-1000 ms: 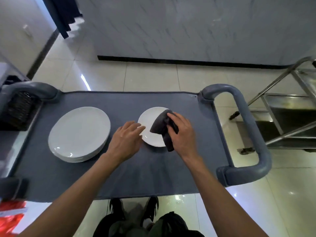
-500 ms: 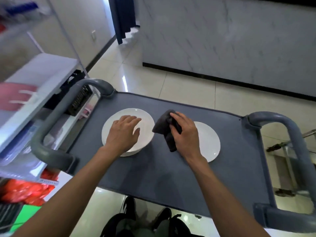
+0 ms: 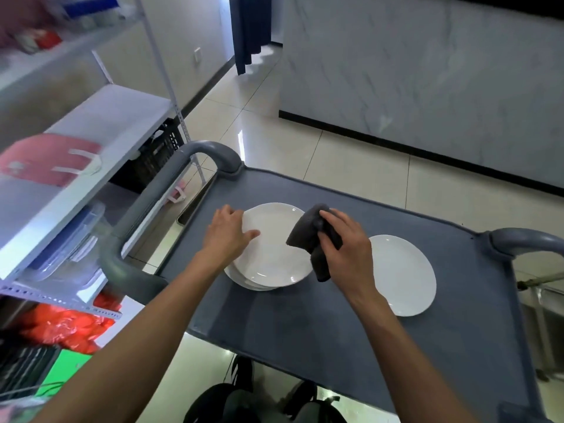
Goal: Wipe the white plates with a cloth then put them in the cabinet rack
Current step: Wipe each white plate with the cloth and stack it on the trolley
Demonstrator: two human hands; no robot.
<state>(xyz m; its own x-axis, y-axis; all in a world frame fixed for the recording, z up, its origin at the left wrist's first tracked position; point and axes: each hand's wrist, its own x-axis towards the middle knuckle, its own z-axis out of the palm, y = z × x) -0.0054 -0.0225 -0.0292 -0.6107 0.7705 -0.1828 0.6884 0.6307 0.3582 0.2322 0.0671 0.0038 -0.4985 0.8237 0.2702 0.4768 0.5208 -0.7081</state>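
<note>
Glossy pale floor tiles surround a grey cart (image 3: pixel 351 325) seen from above, its flat top serving as the counter. Nearest the viewer, two bare forearms reach forward over it. On the right side lies a single white plate (image 3: pixel 403 276), flat and untouched. The right hand (image 3: pixel 345 248) clutches a dark grey cloth (image 3: pixel 311 236), fingers curled round it, and holds it over the right edge of a stack of white plates (image 3: pixel 268 254) (the cloth's tail hangs down beside the stack). The left hand (image 3: pixel 227 235) takes hold of the stack's left rim, thumb lying on the top plate, fingers curled over the edge. Left of the cart stands a metal shelving unit (image 3: pixel 61 184) with blurred red and clear items. Beyond, a marbled white wall (image 3: pixel 427 71) meets the floor.
</note>
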